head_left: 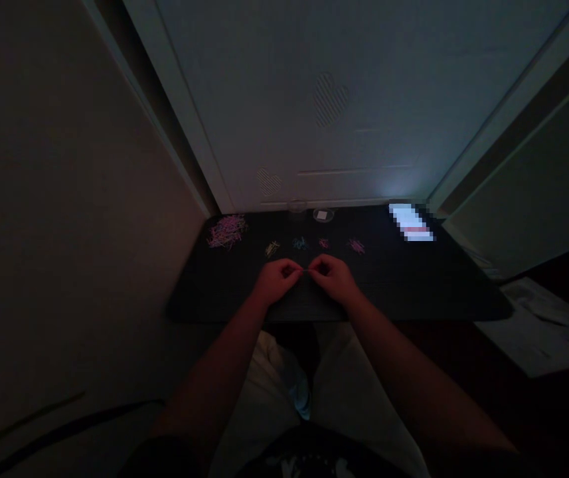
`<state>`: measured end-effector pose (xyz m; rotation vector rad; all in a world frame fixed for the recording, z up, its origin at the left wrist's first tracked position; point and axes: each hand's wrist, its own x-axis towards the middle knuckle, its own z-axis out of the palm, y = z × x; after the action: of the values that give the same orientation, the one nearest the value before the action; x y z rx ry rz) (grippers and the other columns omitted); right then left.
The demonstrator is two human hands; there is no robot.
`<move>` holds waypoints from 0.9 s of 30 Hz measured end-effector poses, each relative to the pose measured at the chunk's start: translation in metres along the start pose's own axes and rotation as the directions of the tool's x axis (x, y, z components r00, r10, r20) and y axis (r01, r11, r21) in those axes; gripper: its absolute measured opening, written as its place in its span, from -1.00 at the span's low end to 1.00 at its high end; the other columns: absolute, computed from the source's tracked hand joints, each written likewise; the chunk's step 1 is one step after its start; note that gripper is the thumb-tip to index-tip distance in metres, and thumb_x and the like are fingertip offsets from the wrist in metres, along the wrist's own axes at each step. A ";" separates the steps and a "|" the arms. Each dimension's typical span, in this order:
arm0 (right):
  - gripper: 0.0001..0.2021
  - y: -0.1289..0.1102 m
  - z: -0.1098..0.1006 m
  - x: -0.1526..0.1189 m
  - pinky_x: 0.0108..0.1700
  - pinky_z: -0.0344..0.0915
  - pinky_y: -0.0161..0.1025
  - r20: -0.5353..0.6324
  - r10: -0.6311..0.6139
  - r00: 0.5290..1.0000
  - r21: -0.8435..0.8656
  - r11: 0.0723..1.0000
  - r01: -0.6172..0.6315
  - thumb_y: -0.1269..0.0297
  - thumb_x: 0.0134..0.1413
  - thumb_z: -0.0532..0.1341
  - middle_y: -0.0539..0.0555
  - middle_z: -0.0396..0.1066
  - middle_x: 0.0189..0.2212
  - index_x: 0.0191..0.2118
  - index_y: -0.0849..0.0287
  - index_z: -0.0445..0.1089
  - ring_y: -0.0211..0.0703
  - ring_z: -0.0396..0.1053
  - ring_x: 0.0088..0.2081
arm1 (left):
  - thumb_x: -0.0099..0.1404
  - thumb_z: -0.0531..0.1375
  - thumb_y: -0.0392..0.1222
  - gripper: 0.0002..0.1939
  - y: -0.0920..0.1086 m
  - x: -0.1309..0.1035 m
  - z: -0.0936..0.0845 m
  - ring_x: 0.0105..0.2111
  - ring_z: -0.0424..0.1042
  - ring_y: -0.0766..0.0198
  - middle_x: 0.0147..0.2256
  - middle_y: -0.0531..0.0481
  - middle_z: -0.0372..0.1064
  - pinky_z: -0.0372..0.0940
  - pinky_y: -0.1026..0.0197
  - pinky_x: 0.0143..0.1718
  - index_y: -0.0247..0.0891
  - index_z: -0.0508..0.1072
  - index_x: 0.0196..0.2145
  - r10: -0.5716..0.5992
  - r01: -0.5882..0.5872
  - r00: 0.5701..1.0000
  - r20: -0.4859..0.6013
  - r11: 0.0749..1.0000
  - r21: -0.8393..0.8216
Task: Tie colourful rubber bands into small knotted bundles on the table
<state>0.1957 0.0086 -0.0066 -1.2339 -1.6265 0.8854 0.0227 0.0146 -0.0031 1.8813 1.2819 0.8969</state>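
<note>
Near the middle of the dark table, my left hand and my right hand meet fingertip to fingertip, both pinched closed. A tiny thin strand stretches between them, too small and dim to name. Just beyond my hands lie small heaps of thin pieces sorted by colour: a yellowish heap, a blue heap, a small pink heap and a purple-pink heap. At the far left is a larger mixed heap of similar pieces, mostly pink and purple.
A clear round container and a round lid-like dish with a white label stand at the back edge. A lit, blurred screen lies at back right. A white panel with heart patterns rises behind the table. The room is dark.
</note>
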 end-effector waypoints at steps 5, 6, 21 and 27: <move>-0.96 0.002 0.001 0.001 -0.43 0.16 -0.33 0.001 -0.024 1.000 -0.022 0.999 0.024 0.34 -0.13 0.17 -0.03 0.32 -0.55 -0.49 0.17 0.32 -0.28 0.24 -0.49 | 0.14 0.17 -0.13 -0.81 -0.003 0.000 0.001 -0.45 0.40 0.33 -0.42 -0.01 0.47 0.28 0.31 -0.41 -0.28 0.49 -0.34 0.016 -0.015 1.000 0.014 1.000 -0.005; -0.97 0.003 0.001 0.001 -0.42 0.17 -0.33 0.006 -0.033 0.999 -0.031 0.999 0.034 0.35 -0.12 0.17 -0.03 0.32 -0.54 -0.49 0.18 0.33 -0.28 0.25 -0.48 | 0.14 0.17 -0.14 -0.81 -0.002 0.000 0.001 -0.45 0.40 0.33 -0.42 -0.01 0.46 0.28 0.31 -0.42 -0.28 0.49 -0.34 0.020 -0.020 1.000 0.019 1.000 -0.005; -0.96 0.002 0.003 -0.002 -0.42 0.17 -0.35 0.031 -0.075 0.997 -0.135 0.988 0.078 0.38 -0.11 0.16 -0.02 0.33 -0.52 -0.45 0.19 0.35 -0.30 0.25 -0.48 | 0.16 0.16 -0.12 -0.79 0.000 -0.001 0.002 -0.46 0.40 0.34 -0.41 0.01 0.48 0.28 0.31 -0.41 -0.26 0.50 -0.32 0.052 -0.054 0.998 0.045 0.997 0.063; -0.96 0.001 0.003 -0.001 -0.43 0.18 -0.34 -0.028 -0.036 0.999 -0.065 0.997 0.034 0.37 -0.11 0.15 -0.03 0.33 -0.53 -0.45 0.19 0.33 -0.29 0.26 -0.47 | 0.17 0.14 -0.09 -0.78 0.001 -0.002 0.001 -0.47 0.39 0.34 -0.41 0.01 0.48 0.27 0.30 -0.41 -0.26 0.50 -0.33 0.051 -0.053 0.998 0.021 0.995 0.089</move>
<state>0.1940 0.0075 -0.0092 -1.2532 -1.6597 0.7957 0.0238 0.0124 -0.0031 1.9965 1.2858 0.8591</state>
